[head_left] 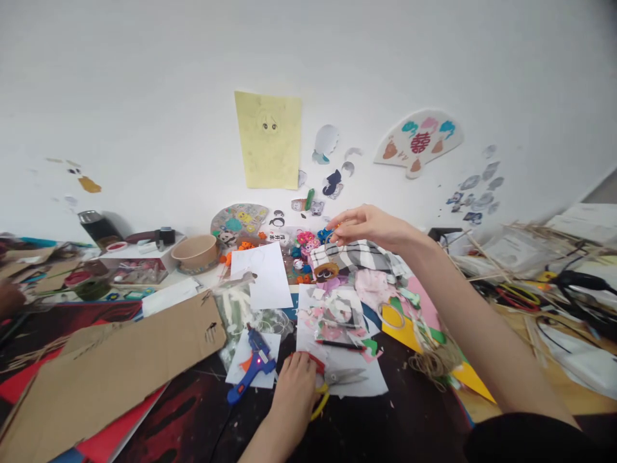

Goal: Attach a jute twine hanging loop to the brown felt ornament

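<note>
Left hand [297,379] lies on the scissors [346,377], perhaps steadying them on the paper [376,384]; my right hand [359,226], loosely curled, hovers by the cloth [359,257]. I can't tell whether either grips anything.

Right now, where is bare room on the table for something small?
Mostly bare dark tabletop lies right of the paper under the scissors, nearer than the twine bundle. Another patch, crossed by a cord, sits between cardboard and blue glue gun. Scraps crowd the area behind the scissors.
</note>
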Demonstrator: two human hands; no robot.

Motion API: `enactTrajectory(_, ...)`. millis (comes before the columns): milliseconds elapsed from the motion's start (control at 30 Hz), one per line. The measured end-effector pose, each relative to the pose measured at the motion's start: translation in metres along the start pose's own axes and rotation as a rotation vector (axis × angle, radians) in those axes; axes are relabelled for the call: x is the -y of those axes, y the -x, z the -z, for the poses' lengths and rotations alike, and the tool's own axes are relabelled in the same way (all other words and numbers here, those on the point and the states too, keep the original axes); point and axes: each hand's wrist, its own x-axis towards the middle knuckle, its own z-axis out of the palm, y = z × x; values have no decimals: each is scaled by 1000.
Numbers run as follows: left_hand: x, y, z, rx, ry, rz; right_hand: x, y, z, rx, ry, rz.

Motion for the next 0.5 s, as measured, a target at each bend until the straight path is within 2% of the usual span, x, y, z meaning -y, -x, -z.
enactTrajectory(67, -1, -9, 22, -105, 24, -12, 4, 2, -5, 30, -15, 10)
enactTrajectory(100, -4, -17, 38, -202, 53, -10, 6, 2, -7, 49, -23, 20)
enactTrajectory(133, -7, -26, 54, -427, 194, -25, 7, 2, -9, 65, -29, 33)
enactTrajectory(167, -12, -37, 71, -595, 352, -73, 8, 2, -12, 80, -32, 47)
enactTrajectory(200, -18, -48, 87, -676, 519, -140, 8, 2, -14, 94, -30, 63)
enactTrajectory(233, -24, -59, 101, -655, 695, -210, 9, 3, -17, 103, -25, 80)
enactTrajectory(300, -35, -74, 121, -484, 1088, -304, 9, 4, -20, 102, -8, 126)
enactTrajectory(367, -41, -80, 129, -390, 1167, -306, 9, 8, -19, 78, 3, 191)
enactTrajectory(500, -37, -73, 131, -207, 1181, -317, 0, 18, -10, 38, -17, 368)
